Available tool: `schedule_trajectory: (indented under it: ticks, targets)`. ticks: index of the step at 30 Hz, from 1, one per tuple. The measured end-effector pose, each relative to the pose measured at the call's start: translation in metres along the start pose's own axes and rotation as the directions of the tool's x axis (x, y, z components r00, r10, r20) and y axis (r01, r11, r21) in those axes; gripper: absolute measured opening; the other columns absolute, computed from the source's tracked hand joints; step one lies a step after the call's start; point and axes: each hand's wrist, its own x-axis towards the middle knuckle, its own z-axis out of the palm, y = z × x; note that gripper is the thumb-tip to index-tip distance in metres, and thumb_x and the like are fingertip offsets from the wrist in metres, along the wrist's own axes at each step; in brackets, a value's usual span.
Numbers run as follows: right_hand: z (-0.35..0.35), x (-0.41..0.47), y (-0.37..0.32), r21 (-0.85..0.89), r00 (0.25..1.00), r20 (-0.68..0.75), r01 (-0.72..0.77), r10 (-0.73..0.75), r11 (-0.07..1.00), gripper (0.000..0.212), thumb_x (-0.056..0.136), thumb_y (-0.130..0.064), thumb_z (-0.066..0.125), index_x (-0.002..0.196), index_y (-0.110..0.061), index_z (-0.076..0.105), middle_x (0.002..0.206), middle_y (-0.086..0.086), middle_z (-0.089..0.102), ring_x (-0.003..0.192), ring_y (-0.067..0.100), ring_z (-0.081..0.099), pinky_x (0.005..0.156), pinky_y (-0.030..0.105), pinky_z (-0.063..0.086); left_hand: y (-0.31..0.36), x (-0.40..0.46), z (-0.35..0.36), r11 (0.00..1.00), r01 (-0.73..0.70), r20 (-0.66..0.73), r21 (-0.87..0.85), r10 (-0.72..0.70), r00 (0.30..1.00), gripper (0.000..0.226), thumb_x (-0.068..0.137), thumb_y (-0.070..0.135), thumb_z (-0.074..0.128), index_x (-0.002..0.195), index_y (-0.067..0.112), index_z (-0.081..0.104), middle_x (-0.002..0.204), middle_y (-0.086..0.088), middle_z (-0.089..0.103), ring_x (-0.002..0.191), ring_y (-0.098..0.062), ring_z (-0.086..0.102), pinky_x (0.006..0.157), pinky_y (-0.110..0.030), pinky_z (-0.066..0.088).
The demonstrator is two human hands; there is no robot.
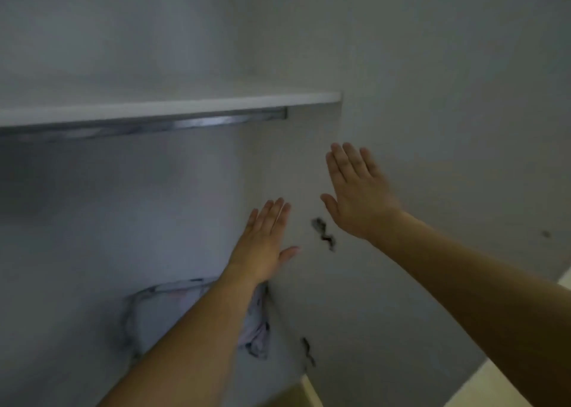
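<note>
Both my arms reach forward into an open white wardrobe. My left hand is held flat with straight fingers near the front edge of the wardrobe's right side panel. Higher and to the right, my right hand is also flat with straight fingers, in front of the same panel's outer face. Neither hand holds anything. Whether the palms touch the panel is not clear.
A white shelf crosses the wardrobe above, with a metal hanging rail under it. Crumpled pale cloth lies low inside, partly behind my left forearm. Dark chipped spots mark the panel edge. Pale floor shows bottom right.
</note>
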Motion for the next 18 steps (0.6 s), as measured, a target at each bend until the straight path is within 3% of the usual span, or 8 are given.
schedule_trajectory:
  ticks: [7, 12, 15, 18]
  targets:
    - [0.060, 0.045, -0.185, 0.254, 0.948, 0.103, 0.267, -0.301, 0.929, 0.070, 0.098, -0.044, 0.017, 0.150, -0.006, -0.010, 0.160, 0.011, -0.012, 0.148, 0.027, -0.010, 0.118, 0.042, -0.011, -0.136, -0.121, 0.020, 0.945, 0.313, 0.087, 0.089, -0.321, 0.943, 0.083, 0.095, 0.057, 0.037, 0.152, 0.014, -0.004, 0.161, -0.006, -0.009, 0.148, -0.021, -0.009, 0.117, -0.037, -0.015]
    - [0.108, 0.056, -0.298, 0.340, 0.875, 0.190, 0.366, -0.445, 0.866, 0.074, 0.097, -0.046, 0.021, 0.149, -0.008, -0.014, 0.160, 0.010, -0.016, 0.148, 0.027, -0.013, 0.116, 0.042, -0.014, -0.214, -0.203, 0.048, 0.860, 0.484, 0.203, 0.161, -0.509, 0.837, 0.087, 0.092, 0.061, 0.038, 0.153, 0.016, -0.005, 0.161, -0.005, -0.013, 0.148, -0.022, -0.012, 0.115, -0.038, -0.014]
    - [0.133, 0.064, -0.327, 0.377, 0.839, 0.234, 0.387, -0.491, 0.841, 0.075, 0.096, -0.046, 0.023, 0.149, -0.011, -0.017, 0.160, 0.009, -0.018, 0.148, 0.026, -0.014, 0.115, 0.042, -0.014, -0.241, -0.215, 0.065, 0.821, 0.532, 0.239, 0.210, -0.570, 0.786, 0.087, 0.092, 0.062, 0.038, 0.153, 0.015, -0.003, 0.161, -0.007, -0.010, 0.148, -0.024, -0.010, 0.116, -0.041, -0.011]
    - [0.164, 0.084, -0.332, 0.433, 0.830, 0.261, 0.356, -0.494, 0.828, 0.075, 0.097, -0.045, 0.026, 0.150, -0.012, -0.014, 0.160, 0.008, -0.016, 0.148, 0.026, -0.012, 0.118, 0.042, -0.010, -0.257, -0.193, 0.089, 0.826, 0.512, 0.279, 0.236, -0.562, 0.778, 0.087, 0.092, 0.060, 0.039, 0.153, 0.016, -0.006, 0.161, -0.008, -0.012, 0.148, -0.025, -0.012, 0.116, -0.043, -0.010]
